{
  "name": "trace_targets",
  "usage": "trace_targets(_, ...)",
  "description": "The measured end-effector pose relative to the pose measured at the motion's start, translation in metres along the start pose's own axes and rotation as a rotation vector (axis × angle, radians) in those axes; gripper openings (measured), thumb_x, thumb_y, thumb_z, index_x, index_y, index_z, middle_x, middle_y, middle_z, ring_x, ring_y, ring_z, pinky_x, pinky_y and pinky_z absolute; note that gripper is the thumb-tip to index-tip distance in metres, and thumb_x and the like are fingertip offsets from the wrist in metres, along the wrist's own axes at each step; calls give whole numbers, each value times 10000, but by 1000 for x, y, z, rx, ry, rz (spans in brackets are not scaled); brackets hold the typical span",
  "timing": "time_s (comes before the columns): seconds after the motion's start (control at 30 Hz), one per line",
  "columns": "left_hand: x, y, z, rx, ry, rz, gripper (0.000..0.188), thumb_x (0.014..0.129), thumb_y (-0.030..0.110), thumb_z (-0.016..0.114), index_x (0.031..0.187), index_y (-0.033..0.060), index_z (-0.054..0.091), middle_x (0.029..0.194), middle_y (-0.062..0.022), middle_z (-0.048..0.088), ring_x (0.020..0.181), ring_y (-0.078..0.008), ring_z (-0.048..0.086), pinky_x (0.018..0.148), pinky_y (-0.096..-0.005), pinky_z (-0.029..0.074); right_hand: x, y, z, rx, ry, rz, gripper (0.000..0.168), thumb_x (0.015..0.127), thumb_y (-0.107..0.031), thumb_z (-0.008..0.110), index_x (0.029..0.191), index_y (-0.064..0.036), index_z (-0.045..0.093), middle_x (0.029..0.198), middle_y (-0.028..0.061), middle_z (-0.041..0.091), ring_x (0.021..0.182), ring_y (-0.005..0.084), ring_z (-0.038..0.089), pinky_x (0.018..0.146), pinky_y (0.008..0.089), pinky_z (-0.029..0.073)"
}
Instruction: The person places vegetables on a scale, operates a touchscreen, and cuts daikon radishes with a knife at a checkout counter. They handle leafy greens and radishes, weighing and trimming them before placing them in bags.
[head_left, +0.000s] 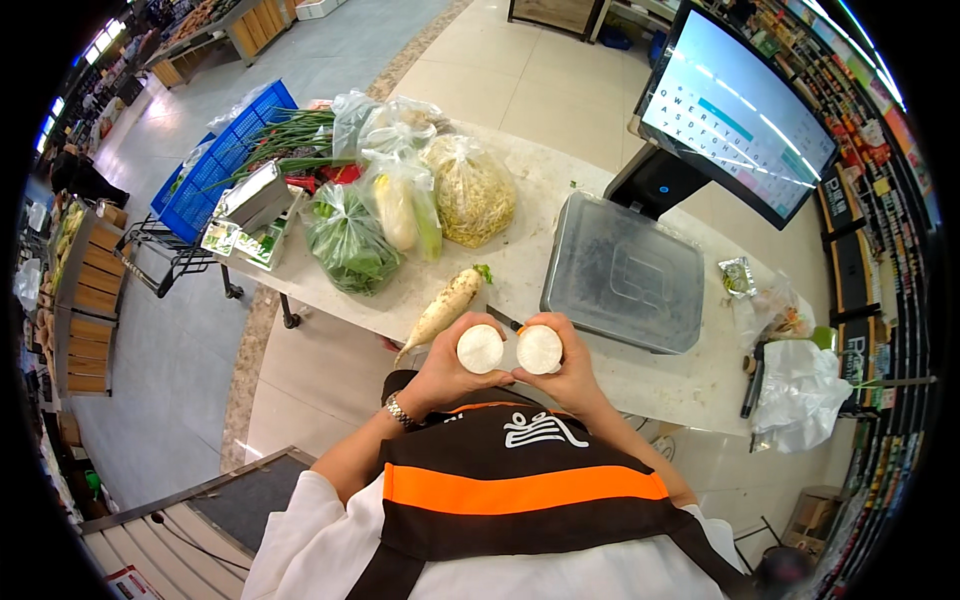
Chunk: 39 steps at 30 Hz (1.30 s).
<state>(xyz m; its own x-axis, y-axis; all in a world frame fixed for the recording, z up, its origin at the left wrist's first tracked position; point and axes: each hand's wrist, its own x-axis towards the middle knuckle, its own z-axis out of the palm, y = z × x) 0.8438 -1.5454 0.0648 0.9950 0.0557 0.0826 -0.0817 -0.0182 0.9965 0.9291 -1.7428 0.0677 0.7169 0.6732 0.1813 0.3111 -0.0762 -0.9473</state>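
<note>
My left hand (456, 364) grips one piece of white radish (480, 349), its round cut face turned up to the camera. Beside it, my right hand (568, 365) holds a second cut radish piece (539, 349) the same way, with a small gap between the two faces. A whole white radish (444, 309) with a green tuft lies on the table just beyond my left hand. The dark blade of a knife (502, 318) rests at my right fingers, its handle mostly hidden by that hand.
A weighing scale (626, 274) with a touch screen (739, 112) stands right of centre. Bagged leafy greens (352, 240), bagged bean sprouts (469, 191) and a blue basket (225, 161) are at the left. Plastic bags (799, 394) lie at the table's right end.
</note>
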Motion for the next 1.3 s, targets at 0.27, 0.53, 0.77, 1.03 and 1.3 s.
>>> trace_targets(0.27,-5,-4,-2,-33,18,-23,515,674,133,899,1085,70,595,1074,-25,590,1022,-138,561,920,-298,447,3,1,10,141,-5,75,631,699,-65,862,1230,-103,524,1098,10,536,1038,116,526,894,264,423)
trace_targets(0.53,-10,-8,-3,-73,42,-36,514,686,114,888,1097,68,582,1073,-21,592,1033,-132,560,937,-300,445,5,-4,14,204,0,94,620,718,-93,856,1243,-86,527,1096,20,535,1027,120,529,889,270,432)
trace_targets(0.77,-2,-19,-28,38,454,-214,527,694,104,860,1112,54,544,1036,-44,606,973,-155,586,858,-322,482,1,-23,-3,214,59,214,674,683,-52,868,1255,-106,516,1131,17,548,1076,133,537,943,286,422)
trace_targets(1.03,40,-121,-107,1138,405,-306,524,677,226,790,1094,66,515,1078,-154,607,1061,-375,567,860,-508,464,9,-82,-23,423,53,96,615,772,16,760,1302,-80,466,1168,38,545,1116,130,536,956,288,440)
trace_targets(1.3,57,-170,-97,1168,454,-124,538,717,154,724,1202,3,544,1139,-177,583,1087,-368,535,948,-480,438,9,-79,-22,14,116,87,601,722,-117,840,1239,-86,535,1187,52,548,1111,186,549,957,319,430)
